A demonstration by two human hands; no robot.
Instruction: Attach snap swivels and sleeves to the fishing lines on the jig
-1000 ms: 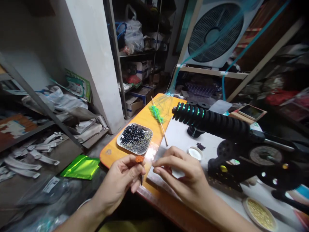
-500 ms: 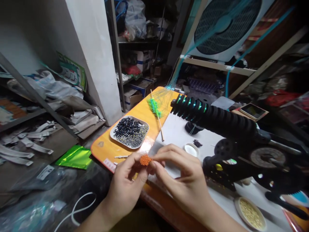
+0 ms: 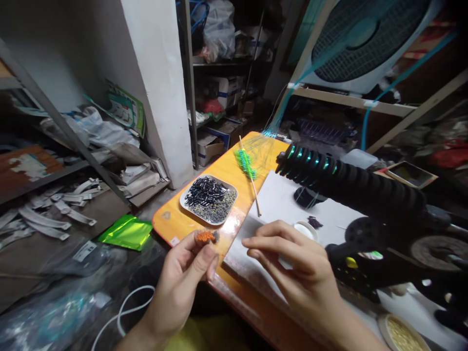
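My left hand (image 3: 183, 280) pinches a small orange bristly piece (image 3: 205, 237), which shows some dark grey at its right end. To the right of it, my right hand (image 3: 292, 258) is apart from the piece, fingers curved, with a small gap between thumb and forefinger and nothing visible in it. Just beyond the left hand, a white tray (image 3: 182, 207) holds black tubes and small grey pieces on the orange table (image 3: 171, 225). A stick (image 3: 255, 195) with green and blue bristles lies to the tray's right.
A black machine (image 3: 351, 185) with a ribbed cylinder stands on white sheeting at the right. A small white dish (image 3: 306, 229) is behind my right hand; a bowl of pale yellow pieces (image 3: 402, 336) is at lower right. Shelves and a fan (image 3: 369, 39) stand behind.
My right hand has let go of the orange piece and moved right. My left hand keeps the piece, now turned so its grey end shows. The view has shifted somewhat.
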